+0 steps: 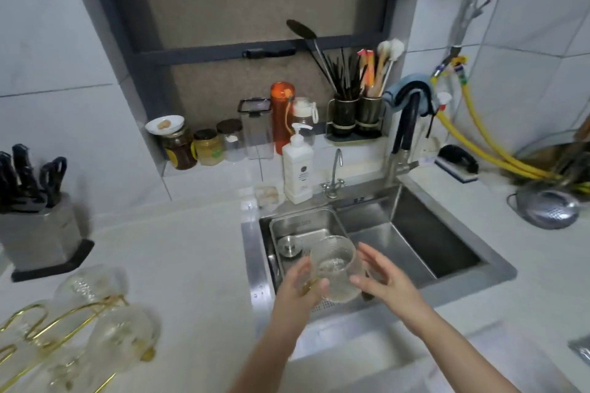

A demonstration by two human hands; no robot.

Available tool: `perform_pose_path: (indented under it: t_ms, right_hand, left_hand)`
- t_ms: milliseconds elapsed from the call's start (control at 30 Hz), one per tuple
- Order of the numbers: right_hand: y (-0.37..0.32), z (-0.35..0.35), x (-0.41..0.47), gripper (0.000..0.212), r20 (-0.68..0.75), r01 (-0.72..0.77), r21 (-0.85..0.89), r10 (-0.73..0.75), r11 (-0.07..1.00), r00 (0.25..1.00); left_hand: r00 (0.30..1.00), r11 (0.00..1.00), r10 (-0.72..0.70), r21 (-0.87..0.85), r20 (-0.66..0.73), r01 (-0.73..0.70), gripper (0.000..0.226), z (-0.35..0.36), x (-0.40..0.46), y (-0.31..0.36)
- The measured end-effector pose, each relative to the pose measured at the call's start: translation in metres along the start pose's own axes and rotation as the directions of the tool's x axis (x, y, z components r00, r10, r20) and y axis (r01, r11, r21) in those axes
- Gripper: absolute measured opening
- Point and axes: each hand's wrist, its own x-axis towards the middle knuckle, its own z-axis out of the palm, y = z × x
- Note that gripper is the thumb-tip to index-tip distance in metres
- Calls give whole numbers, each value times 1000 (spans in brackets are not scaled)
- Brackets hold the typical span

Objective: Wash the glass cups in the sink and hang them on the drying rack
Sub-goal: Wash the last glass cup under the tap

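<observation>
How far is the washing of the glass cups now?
Partly done, it seems: several cups already hang on the gold drying rack. In hand: the left hand holds one glass cup over the sink, the right hand open beside it. Left: hanging this cup.

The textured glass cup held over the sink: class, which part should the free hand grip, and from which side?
Grip the glass cup round its ribbed side wall, from the right. The left hand already holds its left side, and the right hand is open beside the bare right wall. The wide, tilted body suits a wrap.
</observation>
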Motion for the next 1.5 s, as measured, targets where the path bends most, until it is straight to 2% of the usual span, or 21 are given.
perform_pose_path:
  t_ms: [100, 267, 367, 467, 600, 633, 700, 800, 867, 933, 1000, 1033, 1300, 1400, 1500]
  right_hand:
    - [10, -39, -10, 66, -43, 5, 8, -5, 1000, 999]
    - [29, -110, -6, 64, -77, 13, 93, -6, 996, 997]
    - [35, -150, 3, 68, -121, -9, 190, 33, 982, 992]
    - [47, -189, 17, 74, -175, 7, 175, 24, 985, 984]
    - [60, -228, 40, 32, -112, -16, 129, 30, 992, 993]
    - [61, -234, 44, 27, -82, -12, 99, 20, 995, 996]
    - [65, -243, 54, 23, -34, -33, 69, 36, 997, 999]
    - [72, -250, 68, 27, -27, -49, 21, 50, 999, 998]
    - [74, -252, 76, 37, -33, -73, -5, 73, 997, 997]
    - [74, -253, 83, 26, -35, -91, -23, 90, 996, 995]
    - [72, -251, 89, 37, -38, -79, -72, 77, 994, 996]
    - [71, -251, 92, 42, -44, -85, -98, 81, 992, 996]
    - [65, -238, 125, 37, -172, -189, -194, 156, 963, 973]
    - [67, -232, 137, 47, -187, -234, -258, 189, 937, 964]
    - [62, -223, 144, 37, -204, -255, -276, 203, 927, 958]
  left_hand:
    - [999, 999, -34, 10, -9, 34, 36, 43, 8, 3]
    - [992, 996, -93, -6, -83, 93, 27, 124, 37, 9]
    - [987, 993, -120, -36, -109, 116, 30, 175, 59, 13]
    - [989, 990, -118, -83, -92, 111, 40, 220, 76, 15]
    - [986, 996, -82, -32, -142, 78, 55, 261, 91, 9]
    - [983, 997, -79, -19, -168, 77, 60, 267, 95, 7]
    - [976, 996, -65, 52, -207, 77, 59, 275, 103, 4]
    - [973, 982, -73, 155, -219, 108, 40, 279, 120, 0]
    - [971, 976, -106, 165, -216, 143, 41, 279, 129, -2]
    - [968, 976, -123, 152, -217, 158, 43, 278, 136, -2]
    - [967, 972, -141, 154, -213, 176, 43, 276, 143, 0]
    - [966, 971, -150, 154, -213, 185, 43, 274, 147, 0]
    - [960, 953, -172, 208, -222, 219, 33, 251, 181, 5]
    - [972, 946, -150, 259, -178, 194, 25, 240, 189, 9]
    - [979, 936, -147, 300, -138, 183, 33, 230, 196, 13]
